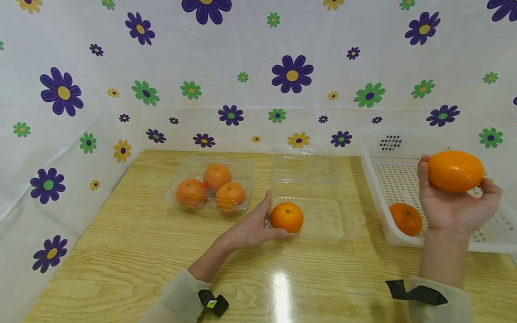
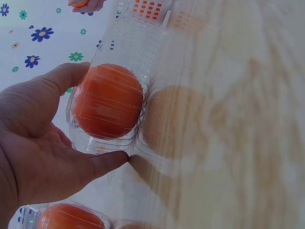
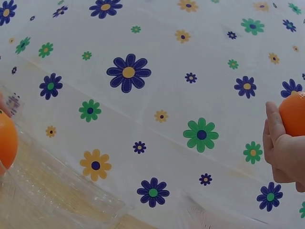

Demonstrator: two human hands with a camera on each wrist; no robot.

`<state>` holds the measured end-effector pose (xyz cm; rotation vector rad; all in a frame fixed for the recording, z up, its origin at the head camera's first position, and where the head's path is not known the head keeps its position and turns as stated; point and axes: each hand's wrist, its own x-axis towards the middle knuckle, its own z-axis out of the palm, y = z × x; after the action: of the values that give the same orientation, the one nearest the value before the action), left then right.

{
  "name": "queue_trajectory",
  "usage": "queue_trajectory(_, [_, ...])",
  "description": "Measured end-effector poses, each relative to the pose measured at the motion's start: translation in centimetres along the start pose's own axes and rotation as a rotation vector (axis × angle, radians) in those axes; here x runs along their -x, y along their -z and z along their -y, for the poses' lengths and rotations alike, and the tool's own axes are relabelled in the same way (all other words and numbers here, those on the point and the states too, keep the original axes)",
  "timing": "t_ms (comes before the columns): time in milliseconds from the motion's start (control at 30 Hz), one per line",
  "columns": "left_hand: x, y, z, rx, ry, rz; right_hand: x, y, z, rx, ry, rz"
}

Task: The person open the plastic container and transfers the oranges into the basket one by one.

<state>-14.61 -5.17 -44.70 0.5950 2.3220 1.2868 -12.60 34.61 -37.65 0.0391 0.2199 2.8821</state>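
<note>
My left hand (image 1: 250,226) grips the left end of an open clear plastic clamshell box (image 1: 323,215), thumb at the near side and fingers at the far side. One orange (image 1: 287,217) sits in that end of the box, right beside the hand. The left wrist view shows the same orange (image 2: 109,102) through the ribbed plastic wall, between thumb and fingers. Raised over the white basket (image 1: 375,197), my right hand (image 1: 452,215) holds another orange (image 1: 455,170) with the fingers curled around it. Part of this hand (image 3: 286,155) shows at the right wrist view's edge.
Left of the open box stands a second clear clamshell (image 1: 194,168) with three oranges inside. Another orange (image 1: 406,219) lies in the basket's near left corner. The open box's lid (image 1: 304,168) lies back toward the flowered cloth (image 1: 254,94) behind the wooden table (image 1: 133,233).
</note>
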Motion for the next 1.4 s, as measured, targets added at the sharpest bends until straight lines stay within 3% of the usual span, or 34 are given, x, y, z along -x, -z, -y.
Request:
queue_trajectory(367, [0.0,0.1,-0.1,0.037,-0.004,0.008,0.2,0.3,1.1,-0.109,0.004,0.027])
queue_trajectory(600, [0.0,0.0,-0.2,0.022,-0.003,0.006,0.5,0.2,2.0,0.017,-0.014,0.025])
queue_trajectory(933, [-0.1,0.0,-0.1,0.018,-0.001,0.0,0.5,0.0,3.3,0.51,0.219,-0.099])
queue_trajectory(1200, [0.0,0.0,-0.2,0.024,0.003,-0.005,0.0,0.0,3.1,0.919,0.351,-0.298])
queue_trajectory(1300, [-0.1,0.0,-0.2,0.021,0.002,-0.005,0.1,0.0,3.2,1.205,0.39,-0.378])
queue_trajectory(1400, [-0.2,0.0,-0.1,0.018,0.001,-0.003,0.3,0.2,3.5,1.644,0.378,-0.468])
